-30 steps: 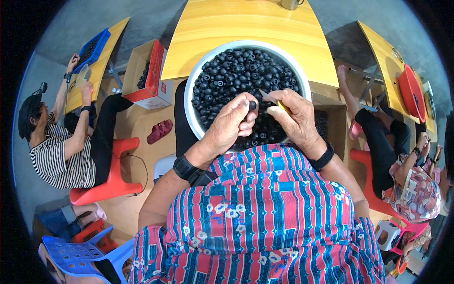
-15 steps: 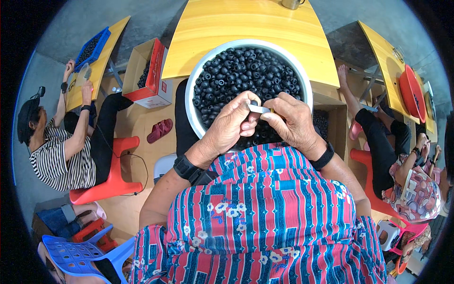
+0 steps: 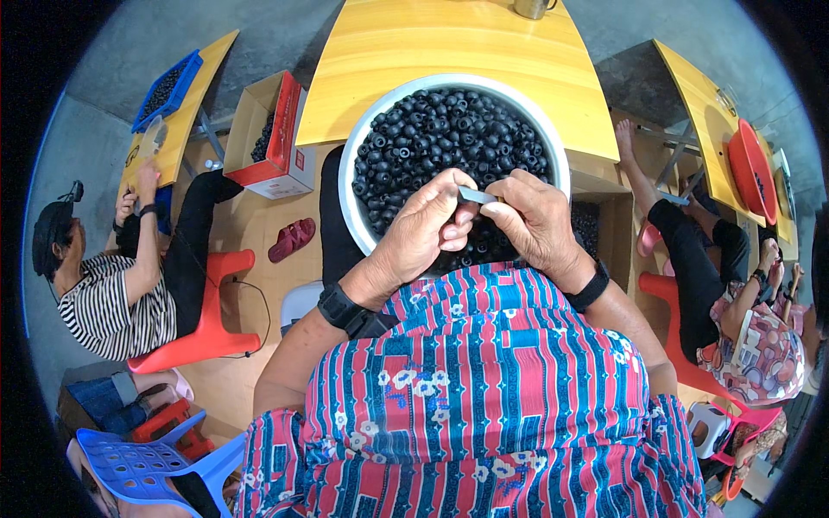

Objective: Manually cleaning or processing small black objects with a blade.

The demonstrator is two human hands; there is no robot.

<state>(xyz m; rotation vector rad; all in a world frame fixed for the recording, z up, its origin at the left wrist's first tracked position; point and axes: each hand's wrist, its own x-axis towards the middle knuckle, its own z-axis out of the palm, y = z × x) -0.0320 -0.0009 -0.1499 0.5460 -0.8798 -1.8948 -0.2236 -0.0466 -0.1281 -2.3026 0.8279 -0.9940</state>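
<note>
A wide metal basin [image 3: 348,177] in front of my body is heaped with small round black pieces [image 3: 445,129], many showing a hole. Over its near part, my left hand [image 3: 416,226] pinches one black piece [image 3: 465,189] between thumb and fingers. My right hand [image 3: 540,220] grips a small knife by its handle end, mostly hidden in the fingers. The knife's short flat grey blade [image 3: 480,197] lies against the black piece, close to my left thumb. Both hands nearly meet here.
A yellow table [image 3: 449,43] stands beyond the basin, with a metal mug [image 3: 534,7] at its far edge. Left are a red-and-white carton [image 3: 289,168] and a seated person [image 3: 121,302]; right, another seated person [image 3: 751,345] and an open carton [image 3: 616,229].
The blade has tilted, its left end now higher, against the black piece. My hands have barely shifted. The person at left has lowered both hands toward the lap.
</note>
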